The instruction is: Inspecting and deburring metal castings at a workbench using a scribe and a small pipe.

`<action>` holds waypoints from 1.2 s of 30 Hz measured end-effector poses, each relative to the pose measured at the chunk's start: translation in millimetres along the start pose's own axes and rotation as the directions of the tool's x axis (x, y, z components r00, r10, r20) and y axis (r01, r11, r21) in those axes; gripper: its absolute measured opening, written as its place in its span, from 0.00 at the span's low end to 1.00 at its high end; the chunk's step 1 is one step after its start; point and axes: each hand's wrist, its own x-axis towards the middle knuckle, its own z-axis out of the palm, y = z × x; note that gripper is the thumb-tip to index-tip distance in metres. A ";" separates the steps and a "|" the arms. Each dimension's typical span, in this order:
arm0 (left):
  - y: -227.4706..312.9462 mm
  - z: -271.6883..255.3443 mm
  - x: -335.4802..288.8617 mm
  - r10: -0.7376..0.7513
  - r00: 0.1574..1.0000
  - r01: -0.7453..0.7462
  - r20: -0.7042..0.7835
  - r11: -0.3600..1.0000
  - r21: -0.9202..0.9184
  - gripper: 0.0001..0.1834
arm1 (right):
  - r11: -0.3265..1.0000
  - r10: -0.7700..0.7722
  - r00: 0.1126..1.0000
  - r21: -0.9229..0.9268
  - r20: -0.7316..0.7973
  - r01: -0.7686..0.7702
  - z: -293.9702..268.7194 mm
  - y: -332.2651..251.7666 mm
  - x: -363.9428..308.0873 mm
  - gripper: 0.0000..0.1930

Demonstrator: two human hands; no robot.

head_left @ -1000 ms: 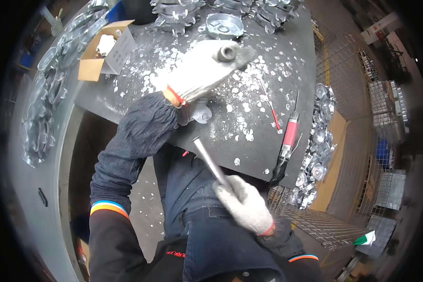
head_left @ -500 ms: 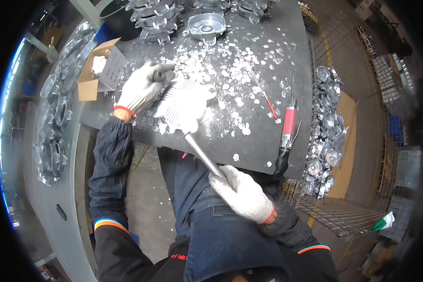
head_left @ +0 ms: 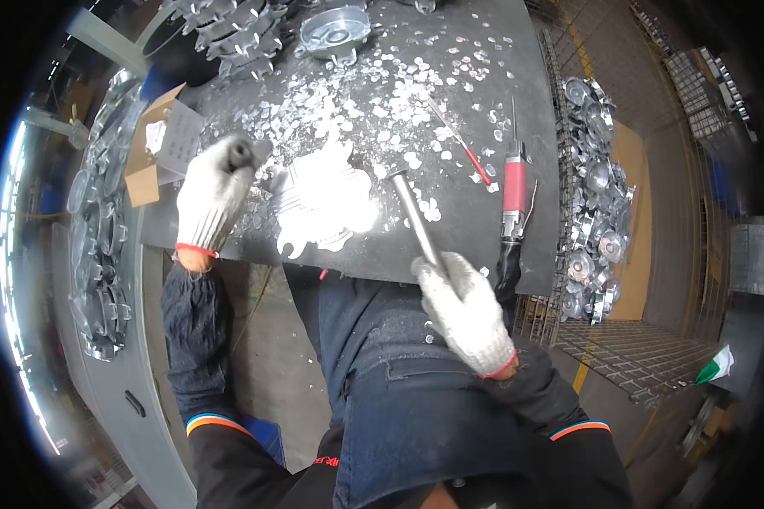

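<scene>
A finned metal casting [head_left: 327, 208], so bright that its detail is washed out, lies on the dark table near the front edge. My gloved left hand [head_left: 208, 195] is just left of it, apart from it. Its fingers are closed around a dark piece with a round, ring-like end [head_left: 241, 153]; the rest is hidden in the fist. To the casting's right, my gloved right hand [head_left: 467, 310] grips a grey metal rod [head_left: 418, 216]. The rod's slightly flared far end points away from me and does not touch the casting.
Small metal chips [head_left: 390, 110] litter the table. On the right lie a red-handled thin tool [head_left: 475, 165] and a red air tool [head_left: 514, 187]. Castings [head_left: 233, 38] are stacked behind. A carton [head_left: 174, 140] stands left; a wire basket [head_left: 560, 110] with castings is at right.
The rod has come away from the casting as my right hand moved right. My left hand has drawn back left, off the casting. The whole view has shifted slightly.
</scene>
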 end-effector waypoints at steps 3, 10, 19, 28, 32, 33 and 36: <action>43.5 -2.5 -7.8 -0.002 0.981 -0.103 -0.196 0.846 -0.523 0.18 | 0.999 0.026 1.000 0.023 -0.017 -0.026 -10.3 -3.0 -15.4 0.19; 96.1 49.1 -23.1 0.198 0.968 0.107 0.153 0.227 -0.968 0.26 | 0.982 -0.022 0.999 0.189 -0.029 0.027 -6.5 8.8 -28.1 0.14; 92.4 64.3 -19.9 0.226 0.938 0.218 0.264 0.209 -0.953 0.24 | 0.974 0.038 0.998 0.225 -0.052 -0.026 -8.0 5.3 -32.8 0.19; 90.8 41.4 -5.0 0.348 0.837 0.123 0.422 0.633 -0.764 0.25 | 0.954 0.065 0.995 0.297 -0.073 -0.040 -7.1 -3.8 -35.8 0.18; 109.3 42.4 -16.6 0.294 0.848 0.016 0.441 0.818 -0.575 0.23 | 0.968 -0.030 0.993 0.245 -0.118 0.058 -12.7 -6.4 -47.0 0.17; 108.4 43.4 -17.5 0.257 0.816 0.113 0.518 0.808 -0.579 0.23 | 0.961 -0.093 0.988 0.248 -0.125 0.122 -14.9 -7.2 -49.6 0.16; 83.5 64.8 -21.2 0.431 0.852 -0.192 0.297 0.785 -0.589 0.23 | 0.952 -0.264 0.958 0.133 -0.114 0.278 -17.2 -36.9 -61.5 0.18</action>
